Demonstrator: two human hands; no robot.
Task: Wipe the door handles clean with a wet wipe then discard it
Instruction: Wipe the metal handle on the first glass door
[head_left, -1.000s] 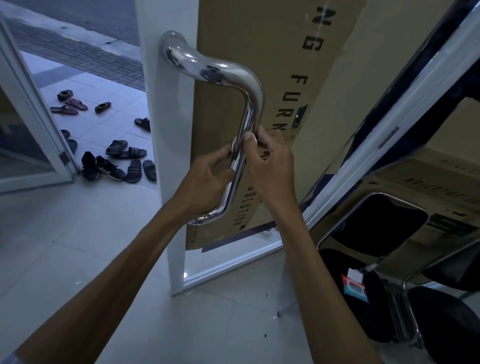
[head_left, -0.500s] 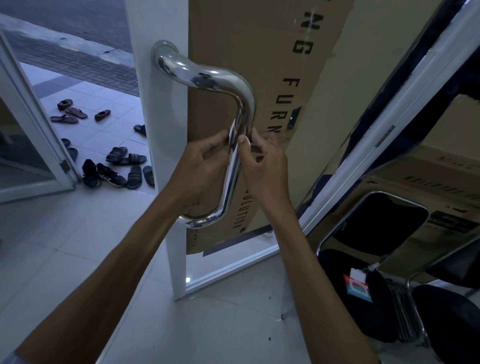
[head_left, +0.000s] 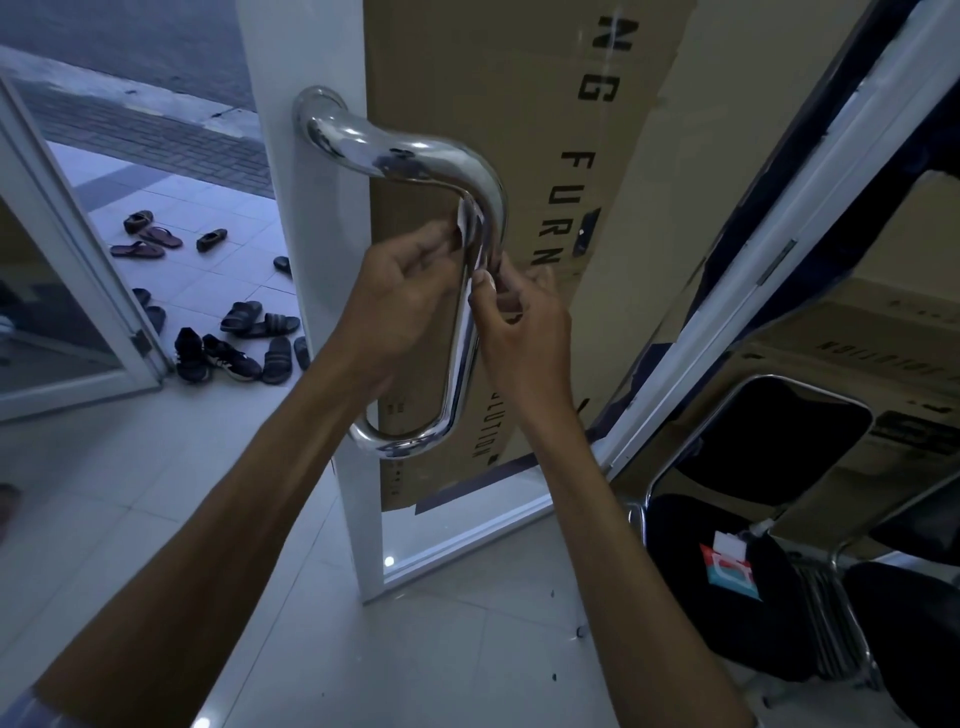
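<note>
A curved chrome door handle (head_left: 415, 156) stands out from the white door frame (head_left: 306, 291). A thin wet wipe (head_left: 470, 221) is wrapped round the handle's upright bar near its upper bend. My left hand (head_left: 400, 296) pinches the wipe's left end from the left of the bar. My right hand (head_left: 524, 322) pinches the other end from the right, slightly lower. Most of the wipe is hidden behind the bar and my fingers.
Flattened cardboard (head_left: 519, 104) covers the door glass behind the handle. Black folding chairs (head_left: 727, 571) stand at the right, with a wet wipe pack (head_left: 730, 569) on one seat. Several sandals and shoes (head_left: 228, 343) lie on the tiles outside the open doorway.
Both hands have slid the wipe up the handle's upright bar, from its middle toward the upper bend. The left hand now sits higher than the right.
</note>
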